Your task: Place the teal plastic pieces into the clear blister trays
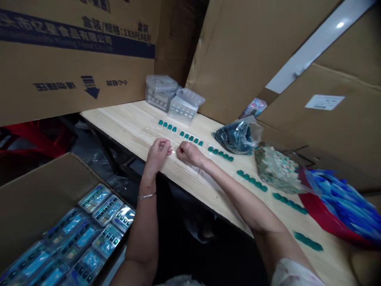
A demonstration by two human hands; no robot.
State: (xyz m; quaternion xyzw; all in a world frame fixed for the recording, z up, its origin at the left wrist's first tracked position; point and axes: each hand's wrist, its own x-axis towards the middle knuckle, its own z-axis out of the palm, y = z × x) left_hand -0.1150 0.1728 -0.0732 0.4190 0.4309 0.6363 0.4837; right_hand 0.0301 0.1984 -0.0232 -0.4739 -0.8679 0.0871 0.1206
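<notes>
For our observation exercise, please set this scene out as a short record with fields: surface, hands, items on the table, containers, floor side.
surface: pale wooden table
left hand: over the table's near edge, fingers curled; bracelet on the wrist
right hand: beside it, apart, fingers curled
held: too small to tell
teal pieces: several short rows
containers: clear plastic boxes, bag of dark pieces, bag of pale pieces, red tub of blue items
lower left: open carton with blue packs

Pale table, green pieces, clear containers, bags
</notes>
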